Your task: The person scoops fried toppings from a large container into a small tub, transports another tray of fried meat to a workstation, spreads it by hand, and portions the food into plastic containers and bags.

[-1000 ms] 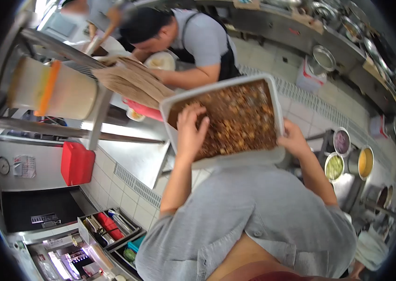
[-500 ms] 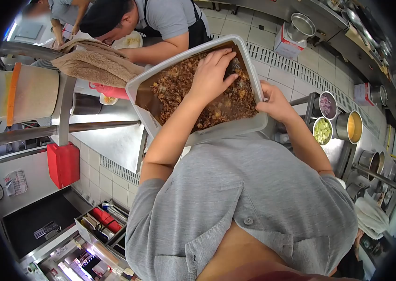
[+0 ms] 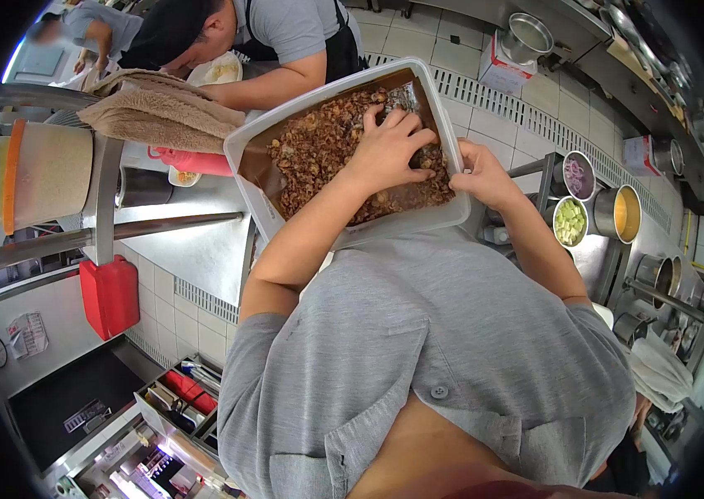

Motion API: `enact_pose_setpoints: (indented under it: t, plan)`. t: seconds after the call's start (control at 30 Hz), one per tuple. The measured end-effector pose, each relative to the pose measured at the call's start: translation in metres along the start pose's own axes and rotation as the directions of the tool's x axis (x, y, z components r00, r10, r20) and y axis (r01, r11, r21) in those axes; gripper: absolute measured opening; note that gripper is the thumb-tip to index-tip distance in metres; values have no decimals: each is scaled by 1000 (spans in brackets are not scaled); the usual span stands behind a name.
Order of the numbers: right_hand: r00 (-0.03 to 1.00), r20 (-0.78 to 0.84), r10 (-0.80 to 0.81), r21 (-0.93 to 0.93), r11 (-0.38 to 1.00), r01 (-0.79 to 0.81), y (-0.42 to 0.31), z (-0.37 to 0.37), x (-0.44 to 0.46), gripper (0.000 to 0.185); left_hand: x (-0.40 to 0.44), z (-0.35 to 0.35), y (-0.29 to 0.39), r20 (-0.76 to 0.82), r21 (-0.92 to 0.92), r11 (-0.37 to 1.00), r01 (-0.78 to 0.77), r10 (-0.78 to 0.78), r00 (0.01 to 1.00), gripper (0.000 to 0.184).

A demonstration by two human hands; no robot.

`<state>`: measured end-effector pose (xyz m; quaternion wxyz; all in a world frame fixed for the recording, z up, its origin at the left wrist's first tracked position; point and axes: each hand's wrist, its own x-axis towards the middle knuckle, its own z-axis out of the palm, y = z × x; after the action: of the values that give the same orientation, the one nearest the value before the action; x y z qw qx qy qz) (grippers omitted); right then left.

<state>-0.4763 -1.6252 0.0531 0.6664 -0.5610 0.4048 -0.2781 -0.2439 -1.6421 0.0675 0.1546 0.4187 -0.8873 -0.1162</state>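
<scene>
A white plastic tub is tilted in front of my chest, holding a layer of brown, crumbly fried bits on brown lining paper. Inside it, my left hand rests on the bits toward the right end, fingers spread and bent like a claw, fingertips partly sunk among them. I cannot see anything gripped in that hand. My right hand is closed around the tub's right rim, thumb on the near side. Shiny clear film or tub bottom shows near the upper right corner.
A co-worker bends over a bowl behind the tub. A brown towel hangs on the rack at left. Metal pots with chopped green vegetable, purple onion and yellow liquid stand at right.
My left hand has gone from lying flatter with fingers extended to bent and spread, pulled slightly toward me over the bits. The right hand still holds the rim.
</scene>
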Motion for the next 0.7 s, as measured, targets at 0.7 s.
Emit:
enact_pose_setpoints:
  t: [0.7]
  plan:
    - [996, -66, 54, -7, 999, -54, 0, -3, -7, 28, -46, -53, -71, -415, 167, 967, 191, -107, 903, 20]
